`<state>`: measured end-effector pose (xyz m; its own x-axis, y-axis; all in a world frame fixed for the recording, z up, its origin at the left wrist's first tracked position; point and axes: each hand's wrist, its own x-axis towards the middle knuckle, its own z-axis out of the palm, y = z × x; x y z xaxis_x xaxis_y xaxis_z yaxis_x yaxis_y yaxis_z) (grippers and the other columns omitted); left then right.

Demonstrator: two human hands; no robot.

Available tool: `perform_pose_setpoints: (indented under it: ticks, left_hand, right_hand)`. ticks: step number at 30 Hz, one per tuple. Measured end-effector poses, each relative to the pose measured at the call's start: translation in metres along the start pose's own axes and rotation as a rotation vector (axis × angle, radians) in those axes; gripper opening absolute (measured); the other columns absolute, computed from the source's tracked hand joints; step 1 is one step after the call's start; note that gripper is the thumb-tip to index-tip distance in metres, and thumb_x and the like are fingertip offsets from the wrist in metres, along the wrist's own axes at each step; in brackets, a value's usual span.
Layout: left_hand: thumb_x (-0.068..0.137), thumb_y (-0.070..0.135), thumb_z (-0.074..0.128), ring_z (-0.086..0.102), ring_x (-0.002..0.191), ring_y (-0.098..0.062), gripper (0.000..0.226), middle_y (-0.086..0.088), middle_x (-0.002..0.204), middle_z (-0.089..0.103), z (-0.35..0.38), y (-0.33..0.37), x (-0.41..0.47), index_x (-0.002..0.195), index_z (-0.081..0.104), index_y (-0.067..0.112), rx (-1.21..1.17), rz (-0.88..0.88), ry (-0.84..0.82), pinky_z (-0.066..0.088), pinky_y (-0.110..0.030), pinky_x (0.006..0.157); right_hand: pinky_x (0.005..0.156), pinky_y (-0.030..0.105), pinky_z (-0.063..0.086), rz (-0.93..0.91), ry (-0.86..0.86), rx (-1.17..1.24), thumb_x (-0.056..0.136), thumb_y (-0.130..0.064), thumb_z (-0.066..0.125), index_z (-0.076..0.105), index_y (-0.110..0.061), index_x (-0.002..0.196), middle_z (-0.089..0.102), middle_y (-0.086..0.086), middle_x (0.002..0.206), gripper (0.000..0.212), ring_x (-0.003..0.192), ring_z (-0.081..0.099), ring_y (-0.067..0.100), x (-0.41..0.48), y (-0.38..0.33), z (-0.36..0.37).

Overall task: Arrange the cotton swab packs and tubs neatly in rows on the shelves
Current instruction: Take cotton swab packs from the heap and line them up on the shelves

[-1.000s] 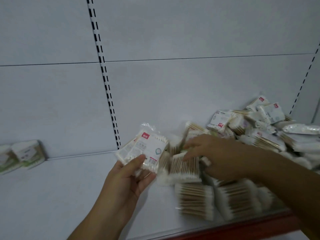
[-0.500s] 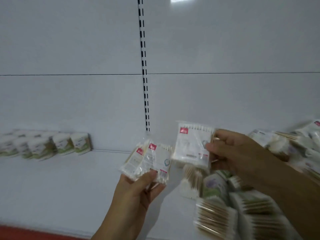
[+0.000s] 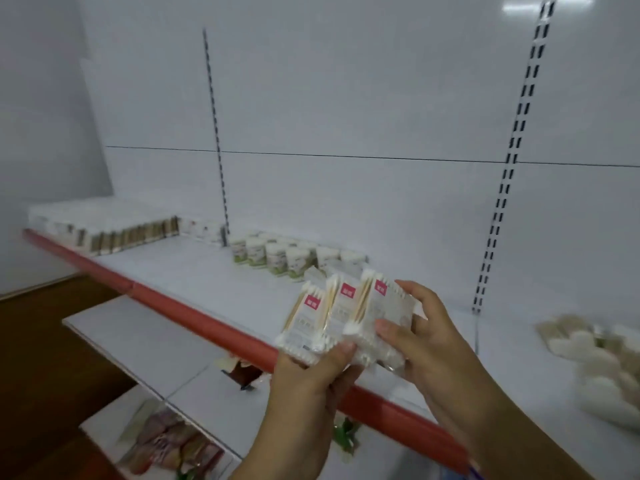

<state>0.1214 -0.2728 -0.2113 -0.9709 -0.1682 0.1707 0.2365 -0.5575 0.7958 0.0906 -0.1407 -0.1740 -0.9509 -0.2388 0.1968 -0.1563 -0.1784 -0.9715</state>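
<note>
Three cotton swab packs (image 3: pixel 343 317) fanned out just above the red shelf edge (image 3: pixel 207 327), gripped by both hands. Small red label (image 3: pixel 347 291) near the top of each pack, with white writing too blurry to read. More print lower on the fronts, also too blurry.

Left hand (image 3: pixel 308 382) curled round the bottom of the packs from below, thumb pressed on the front. Right hand (image 3: pixel 433 344) pinching the right-most pack, thumb in front and fingers behind.

Behind the red shelf edge, at the back wall: white tubs (image 3: pixel 277 259) with green print, standing side by side. Far along the red shelf edge to the left: neat rows of packs (image 3: pixel 117 230). Far to the right of it: loose pile (image 3: pixel 599 358) of swab packs. Below the red shelf edge: lower shelf (image 3: pixel 145 337) with coloured packets (image 3: pixel 173 441).

Half a second ago: only two packs in the left hand, one pack apart in the right. Now all three pressed together in one fan. Loose pile then right beside the hands, now off at the side. Tubs then farther off to the left, now close behind the packs.
</note>
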Motion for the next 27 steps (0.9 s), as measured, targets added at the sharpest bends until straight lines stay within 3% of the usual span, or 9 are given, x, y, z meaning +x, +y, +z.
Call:
perform_pose_setpoints:
  ticks: [3, 5, 8, 12, 16, 19, 22, 25, 27]
  left_hand:
    - [0.061, 0.02, 0.076, 0.069, 0.098, -0.024, 0.072, -0.012, 0.119, 0.068, -0.07, 0.057, -0.02, 0.13, 0.056, 0.016, -0.021, -0.063, 0.034, 0.056, -0.03, 0.069]
    - [0.069, 0.027, 0.067, 0.068, 0.091, -0.023, 0.06, -0.012, 0.116, 0.069, -0.119, 0.095, -0.031, 0.128, 0.059, 0.014, -0.067, -0.116, 0.041, 0.053, -0.031, 0.07]
    - [0.078, 0.037, 0.05, 0.065, 0.101, -0.026, 0.054, -0.011, 0.12, 0.068, -0.18, 0.142, -0.044, 0.127, 0.059, 0.017, -0.125, -0.136, 0.122, 0.051, -0.035, 0.077]
    - [0.067, 0.026, 0.061, 0.059, 0.11, -0.03, 0.065, -0.017, 0.121, 0.066, -0.25, 0.175, -0.042, 0.13, 0.055, 0.01, -0.112, -0.114, 0.293, 0.045, -0.039, 0.083]
    - [0.052, 0.007, 0.07, 0.063, 0.099, -0.034, 0.066, -0.022, 0.106, 0.07, -0.312, 0.194, -0.021, 0.117, 0.061, -0.001, 0.061, -0.118, 0.299, 0.049, -0.037, 0.074]
    - [0.055, -0.006, 0.071, 0.068, 0.084, -0.032, 0.059, -0.022, 0.095, 0.072, -0.345, 0.212, 0.003, 0.113, 0.063, 0.002, 0.224, -0.15, 0.278, 0.051, -0.034, 0.067]
    - [0.05, -0.018, 0.073, 0.071, 0.088, -0.035, 0.078, -0.019, 0.096, 0.073, -0.377, 0.235, 0.035, 0.119, 0.057, 0.016, 0.345, -0.162, 0.287, 0.056, -0.043, 0.073]
    - [0.072, -0.016, 0.071, 0.071, 0.091, -0.033, 0.074, -0.012, 0.097, 0.074, -0.406, 0.265, 0.07, 0.121, 0.051, 0.036, 0.415, -0.126, 0.334, 0.055, -0.047, 0.082]
    - [0.086, -0.009, 0.06, 0.071, 0.091, -0.035, 0.051, -0.013, 0.096, 0.074, -0.426, 0.284, 0.093, 0.118, 0.054, 0.031, 0.436, -0.128, 0.322, 0.054, -0.054, 0.087]
  right_hand:
    - [0.076, 0.046, 0.058, 0.092, -0.075, 0.163, 0.084, -0.002, 0.063, 0.055, -0.029, 0.112, 0.074, 0.011, 0.096, 0.04, 0.089, 0.072, 0.029, -0.002, 0.014, 0.083]
    - [0.078, 0.048, 0.056, 0.116, -0.085, 0.208, 0.082, -0.001, 0.064, 0.055, -0.028, 0.114, 0.074, 0.011, 0.096, 0.042, 0.088, 0.072, 0.029, 0.0, 0.028, 0.135]
    - [0.078, 0.044, 0.055, 0.132, -0.127, 0.243, 0.077, -0.005, 0.067, 0.056, -0.028, 0.113, 0.074, 0.009, 0.098, 0.044, 0.088, 0.071, 0.027, 0.003, 0.049, 0.208]
    - [0.072, 0.043, 0.058, 0.133, -0.181, 0.242, 0.045, -0.03, 0.091, 0.062, -0.034, 0.104, 0.072, 0.01, 0.103, 0.066, 0.092, 0.07, 0.029, 0.012, 0.068, 0.279]
    - [0.057, 0.038, 0.056, 0.223, -0.187, 0.349, 0.061, -0.002, 0.069, 0.061, -0.027, 0.107, 0.07, 0.014, 0.107, 0.053, 0.091, 0.068, 0.033, 0.045, 0.092, 0.323]
    - [0.059, 0.045, 0.056, 0.243, -0.219, 0.402, 0.055, -0.005, 0.07, 0.062, -0.027, 0.106, 0.069, 0.015, 0.105, 0.056, 0.088, 0.068, 0.034, 0.079, 0.112, 0.353]
    - [0.059, 0.045, 0.055, 0.25, -0.248, 0.416, 0.04, -0.018, 0.091, 0.065, -0.029, 0.104, 0.068, 0.013, 0.107, 0.07, 0.087, 0.069, 0.033, 0.121, 0.131, 0.386]
    - [0.056, 0.042, 0.055, 0.286, -0.279, 0.428, 0.058, -0.006, 0.075, 0.063, -0.028, 0.107, 0.067, 0.016, 0.109, 0.055, 0.088, 0.067, 0.034, 0.167, 0.146, 0.423]
    - [0.056, 0.04, 0.055, 0.283, -0.286, 0.408, 0.071, 0.003, 0.065, 0.061, -0.029, 0.11, 0.068, 0.015, 0.108, 0.05, 0.087, 0.067, 0.032, 0.194, 0.155, 0.447]
